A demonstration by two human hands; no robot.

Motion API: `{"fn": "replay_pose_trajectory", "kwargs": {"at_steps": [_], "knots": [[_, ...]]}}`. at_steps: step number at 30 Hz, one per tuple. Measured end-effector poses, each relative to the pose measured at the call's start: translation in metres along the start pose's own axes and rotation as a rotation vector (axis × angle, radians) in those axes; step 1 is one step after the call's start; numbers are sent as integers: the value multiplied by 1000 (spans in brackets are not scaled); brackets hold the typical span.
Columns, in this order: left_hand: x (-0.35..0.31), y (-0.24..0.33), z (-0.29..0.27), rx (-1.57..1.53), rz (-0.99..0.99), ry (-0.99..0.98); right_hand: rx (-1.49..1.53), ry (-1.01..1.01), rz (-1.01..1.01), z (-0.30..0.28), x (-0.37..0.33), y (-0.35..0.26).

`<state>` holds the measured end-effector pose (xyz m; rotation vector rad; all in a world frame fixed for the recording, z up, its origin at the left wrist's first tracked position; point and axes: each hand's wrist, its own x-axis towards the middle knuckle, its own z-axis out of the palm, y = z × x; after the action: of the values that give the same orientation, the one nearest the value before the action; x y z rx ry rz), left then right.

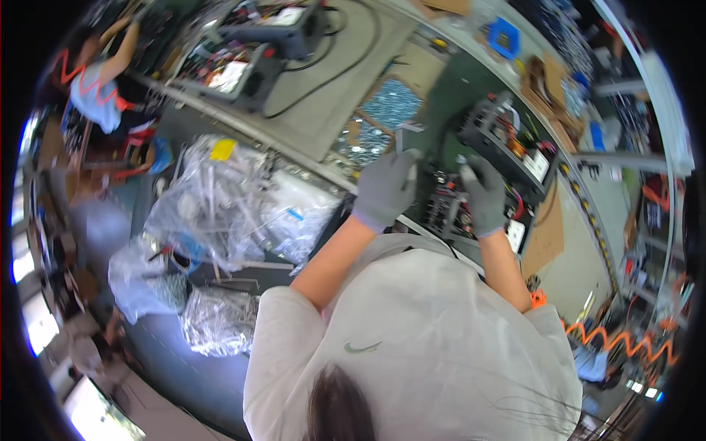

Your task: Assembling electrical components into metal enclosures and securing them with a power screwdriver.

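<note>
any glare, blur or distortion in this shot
Head view: the yellow-dotted black strip at right bows with fisheye distortion, and black fills the corners; the bright white rectangular panel at lower left looks blown out; the crumpled clear plastic bundle shows glare streaks; the light-blue-shirted co-worker at upper left is soft; the grey-gloved left hand and grey-gloved right hand look clearer.

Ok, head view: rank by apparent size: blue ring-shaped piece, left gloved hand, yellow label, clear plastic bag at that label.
1. Clear plastic bag, edges blurry against other wrapping
2. Left gloved hand
3. Blue ring-shaped piece
4. Yellow label
</note>
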<state>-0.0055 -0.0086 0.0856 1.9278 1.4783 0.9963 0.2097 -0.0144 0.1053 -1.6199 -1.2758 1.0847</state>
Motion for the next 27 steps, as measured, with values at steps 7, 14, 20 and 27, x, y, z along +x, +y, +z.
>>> {"fn": "replay_pose_trajectory", "kwargs": {"at_steps": [7, 14, 20, 27], "knots": [[-35, 56, 37, 227, 200, 40, -48, -21, -319, -27, -32, -38], [-49, 78, 67, 421, 178, 22, 69, 18, -457, -38, -39, -18], [-53, 88, 86, 477, 181, 41, 194, 82, -291, -30, -51, -21], [-60, 97, 97, 474, 195, -53, 405, 161, -119, -21, -54, -11]]}}
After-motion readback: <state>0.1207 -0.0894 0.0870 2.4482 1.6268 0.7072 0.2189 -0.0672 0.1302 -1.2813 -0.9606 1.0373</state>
